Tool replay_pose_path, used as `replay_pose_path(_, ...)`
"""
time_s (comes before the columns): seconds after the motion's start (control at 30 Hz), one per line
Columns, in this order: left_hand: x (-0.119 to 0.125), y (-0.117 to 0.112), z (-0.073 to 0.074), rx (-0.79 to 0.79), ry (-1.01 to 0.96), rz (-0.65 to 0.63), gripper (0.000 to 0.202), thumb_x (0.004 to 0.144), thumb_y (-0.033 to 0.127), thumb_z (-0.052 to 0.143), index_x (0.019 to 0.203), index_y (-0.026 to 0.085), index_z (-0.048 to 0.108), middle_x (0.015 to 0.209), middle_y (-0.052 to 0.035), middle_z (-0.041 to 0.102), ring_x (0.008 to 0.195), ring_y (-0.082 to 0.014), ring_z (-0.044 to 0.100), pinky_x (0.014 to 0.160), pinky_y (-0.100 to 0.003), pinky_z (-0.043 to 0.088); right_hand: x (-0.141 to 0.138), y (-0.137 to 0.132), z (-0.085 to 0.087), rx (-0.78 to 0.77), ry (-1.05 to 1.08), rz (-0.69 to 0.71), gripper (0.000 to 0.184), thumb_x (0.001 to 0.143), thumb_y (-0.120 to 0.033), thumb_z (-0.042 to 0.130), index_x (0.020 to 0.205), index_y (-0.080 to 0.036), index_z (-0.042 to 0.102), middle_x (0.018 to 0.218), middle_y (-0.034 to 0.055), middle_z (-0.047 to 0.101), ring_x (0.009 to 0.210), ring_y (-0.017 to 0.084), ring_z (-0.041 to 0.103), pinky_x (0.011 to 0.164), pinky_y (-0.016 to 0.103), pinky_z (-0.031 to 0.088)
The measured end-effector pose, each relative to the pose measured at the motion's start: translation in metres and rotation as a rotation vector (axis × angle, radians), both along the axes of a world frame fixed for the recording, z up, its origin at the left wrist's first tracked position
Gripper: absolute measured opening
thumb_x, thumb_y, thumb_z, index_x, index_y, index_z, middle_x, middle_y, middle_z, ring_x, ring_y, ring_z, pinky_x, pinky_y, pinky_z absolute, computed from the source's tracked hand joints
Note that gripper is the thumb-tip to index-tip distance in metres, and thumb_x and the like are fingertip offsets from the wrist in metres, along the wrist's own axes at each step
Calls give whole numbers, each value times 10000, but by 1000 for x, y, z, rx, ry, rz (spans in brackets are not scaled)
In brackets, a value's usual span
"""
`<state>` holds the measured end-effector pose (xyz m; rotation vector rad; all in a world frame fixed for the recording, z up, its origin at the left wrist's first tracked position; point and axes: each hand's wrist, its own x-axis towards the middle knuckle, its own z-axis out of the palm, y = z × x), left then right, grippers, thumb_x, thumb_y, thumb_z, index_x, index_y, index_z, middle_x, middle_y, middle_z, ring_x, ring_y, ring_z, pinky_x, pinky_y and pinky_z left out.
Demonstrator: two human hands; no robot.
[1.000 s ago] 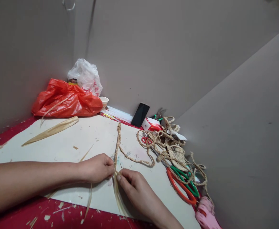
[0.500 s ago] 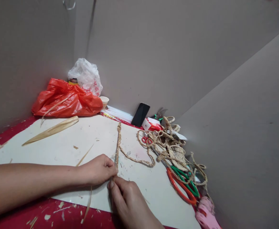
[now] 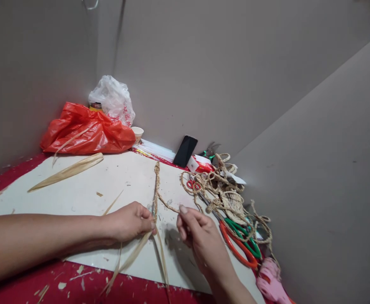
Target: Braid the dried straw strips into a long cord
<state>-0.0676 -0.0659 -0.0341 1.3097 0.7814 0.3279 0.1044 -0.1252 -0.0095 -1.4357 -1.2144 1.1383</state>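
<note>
A flat braid of straw-coloured fibre (image 3: 156, 185) runs lengthwise over the white board (image 3: 86, 198). My left hand (image 3: 134, 221) pinches its near end between thumb and fingers. Loose flat fibre strands (image 3: 161, 253) hang from that pinch toward the board's front edge. A thin braided cord (image 3: 167, 204) leaves the side of the braid and leads to my right hand (image 3: 200, 236). The right thumb and fingers are closed at the cord, with the hand raised over the board and casting a shadow. The cord's stretch behind this hand is hidden.
Large scissors with orange and green handles (image 3: 237, 249) lie at right beside a tangle of cord (image 3: 232, 202). Small red-handled scissors (image 3: 193, 184), a phone (image 3: 185, 150), a paper cup (image 3: 137, 133), a red plastic bag (image 3: 86, 135) and a dry husk leaf (image 3: 66, 171) lie farther off.
My right hand has left the near end of the braid and moved right and away to the thin cord. The loose strands below my left hand now show. My left hand still pinches the braid.
</note>
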Motion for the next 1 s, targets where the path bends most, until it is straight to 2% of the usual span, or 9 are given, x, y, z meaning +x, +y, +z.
replay_pose_path(0.07, 0, 0, 0, -1, -43, 0, 224, 699, 348, 578, 625, 137, 569, 498, 50, 456, 466, -60, 324, 483, -210, 232, -2, 6, -7, -25, 37, -53, 339, 810, -483, 554, 725, -155, 578, 567, -26, 522, 474, 80, 416, 451, 181, 314)
replay_pose_path(0.17, 1, -1, -2, -6, -184, -59, 252, 733, 354, 539, 615, 132, 567, 584, 2, 557, 559, -87, 447, 591, -220, 345, -12, 4, -15, -192, 103, 153, 358, 821, -509, 524, 855, -157, 579, 615, -4, 567, 523, 109, 505, 485, 201, 368)
replay_pose_path(0.23, 1, -1, -3, -3, -189, -88, 268, 753, 358, 510, 619, 132, 561, 614, -24, 589, 595, -110, 493, 639, -244, 381, -18, 1, -18, -283, 127, 263, 396, 837, -534, 478, 770, -152, 556, 523, -31, 504, 425, 85, 422, 434, 195, 316)
replay_pose_path(0.33, 0, 1, -2, 60, -61, -62, 233, 741, 348, 532, 640, 138, 552, 615, -16, 589, 576, -113, 488, 615, -244, 385, -18, 1, -22, -296, 74, 269, 418, 834, -527, 493, 659, -147, 517, 490, -62, 402, 404, 53, 272, 398, 190, 187)
replay_pose_path(0.5, -3, 6, 1, 259, 37, -183, 237, 788, 303, 461, 666, 141, 583, 633, 10, 567, 590, -98, 456, 598, -212, 363, -7, 11, -24, -320, 41, 379, 451, 842, -498, 493, 560, -146, 505, 429, -74, 331, 383, 49, 218, 385, 215, 116)
replay_pose_path(0.6, -5, 7, 4, 397, 151, -203, 230, 795, 289, 439, 700, 142, 590, 570, 36, 496, 536, -87, 384, 520, -201, 313, -8, 12, -25, -397, 178, 342, 407, 820, -448, 528, 533, -171, 450, 386, -87, 327, 334, 43, 167, 354, 222, 74)
replay_pose_path(0.67, -6, 8, 8, 489, 191, -226, 248, 805, 276, 415, 722, 145, 608, 590, 28, 521, 554, -93, 408, 528, -202, 316, -11, 10, -27, -419, 247, 277, 373, 792, -416, 558, 530, -178, 443, 366, -98, 311, 320, 40, 138, 344, 221, 61)
replay_pose_path(0.9, -12, -5, 27, 905, 507, -214, 295, 822, 280, 368, 753, 180, 637, 676, -51, 636, 584, -160, 536, 531, -250, 331, -22, 3, -32, -340, 150, 119, 370, 753, -444, 588, 554, -134, 550, 348, -103, 300, 318, 27, 165, 356, 213, 54)
replay_pose_path(1.0, -11, -17, 30, 1029, 622, -230, 289, 841, 284, 351, 820, 176, 618, 650, -73, 626, 571, -201, 571, 507, -272, 338, -27, 0, -32, -338, 183, 96, 400, 743, -453, 594, 500, -158, 478, 344, -106, 292, 312, 23, 162, 347, 208, 61)
